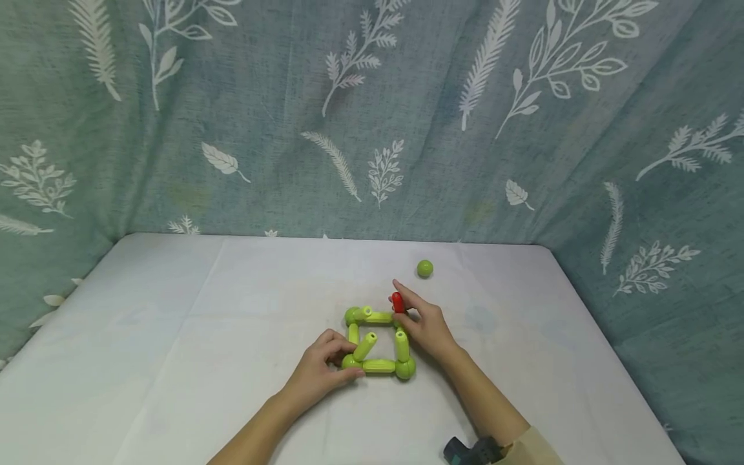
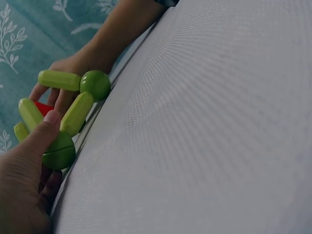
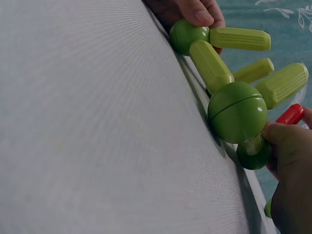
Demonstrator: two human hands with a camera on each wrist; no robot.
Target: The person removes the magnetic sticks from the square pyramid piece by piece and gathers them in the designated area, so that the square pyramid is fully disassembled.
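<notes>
Likely light, stiff and best held by its balls (image 1: 405,369), the green frame (image 1: 379,366) sits on the desk (image 1: 174,361), left hand (image 1: 320,365) pinching its near-left corner, right hand (image 1: 429,327) pinching a red rod (image 1: 398,301) at its far-right.

Head: downward; wrist views: close, sharing green frame (image 1: 379,366).

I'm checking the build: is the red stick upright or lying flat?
Upright: in the head view, the red stick points up, like the green stick in front. Its lower end is hidden.
</notes>
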